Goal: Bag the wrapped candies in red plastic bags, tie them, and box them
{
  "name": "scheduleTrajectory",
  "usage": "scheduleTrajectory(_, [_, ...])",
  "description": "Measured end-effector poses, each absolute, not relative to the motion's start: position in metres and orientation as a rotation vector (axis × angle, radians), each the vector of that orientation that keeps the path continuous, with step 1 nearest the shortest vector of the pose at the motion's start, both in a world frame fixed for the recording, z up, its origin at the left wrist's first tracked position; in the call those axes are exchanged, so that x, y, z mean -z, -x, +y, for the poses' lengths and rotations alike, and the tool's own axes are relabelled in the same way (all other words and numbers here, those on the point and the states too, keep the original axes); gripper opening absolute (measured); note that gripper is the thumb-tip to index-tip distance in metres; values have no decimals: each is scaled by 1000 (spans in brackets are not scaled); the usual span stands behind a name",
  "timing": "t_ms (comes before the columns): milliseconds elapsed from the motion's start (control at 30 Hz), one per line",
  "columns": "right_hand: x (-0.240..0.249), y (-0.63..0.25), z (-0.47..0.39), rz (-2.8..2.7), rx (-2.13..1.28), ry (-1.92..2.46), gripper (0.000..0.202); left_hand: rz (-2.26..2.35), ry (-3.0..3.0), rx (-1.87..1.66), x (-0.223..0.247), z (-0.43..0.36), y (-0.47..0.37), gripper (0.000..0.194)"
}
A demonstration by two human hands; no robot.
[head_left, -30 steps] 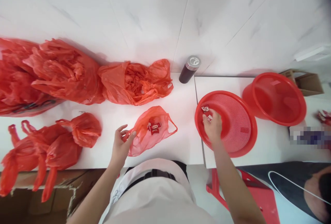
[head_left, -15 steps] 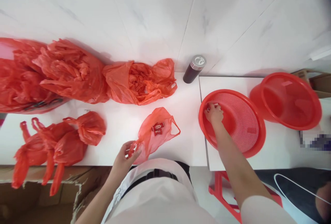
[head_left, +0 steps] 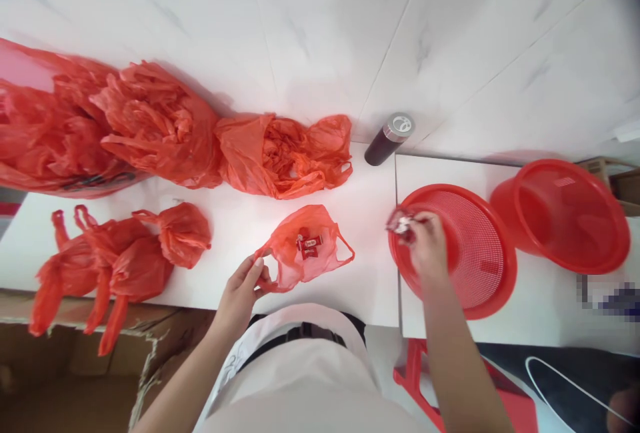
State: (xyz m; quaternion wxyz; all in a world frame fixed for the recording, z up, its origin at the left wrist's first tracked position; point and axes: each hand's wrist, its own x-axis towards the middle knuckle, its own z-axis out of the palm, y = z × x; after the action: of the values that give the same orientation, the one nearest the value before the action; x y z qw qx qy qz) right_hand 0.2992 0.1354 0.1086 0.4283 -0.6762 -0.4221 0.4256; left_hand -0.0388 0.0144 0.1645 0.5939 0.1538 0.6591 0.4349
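Observation:
A thin red plastic bag lies open on the white table, with small red wrapped packets inside. My left hand pinches the bag's handle at its left end. Above the left rim of a red mesh basket, my right hand is closed on small red and white packets, which are blurred by motion.
Tied red bags sit at the left, below large bags stuffed with red plastic. A dark tumbler stands by the wall. Right are a red bucket and a person's hand; below, a carton and red stool.
My right hand has risen from inside the basket to its left rim with packets. My left hand now grips the bag's handle, and the bag's opening is spread wider. The view has shifted slightly.

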Motion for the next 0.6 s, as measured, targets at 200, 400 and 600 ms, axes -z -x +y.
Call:
scheduleTrajectory(200, [-131, -164, 80, -1734, -1313, 1398, 46, 1606, -464, -969, -173, 21, 33, 45])
scheduleTrajectory(400, [-100, -185, 89, -1983, -1223, 1858, 62, 1739, -613, -898, -180, 10, 57, 55])
scheduleTrajectory(600, [-156, -217, 79, -1692, -1691, 1655, 14, 1861, -667, -587, -201, -24, 98, 35])
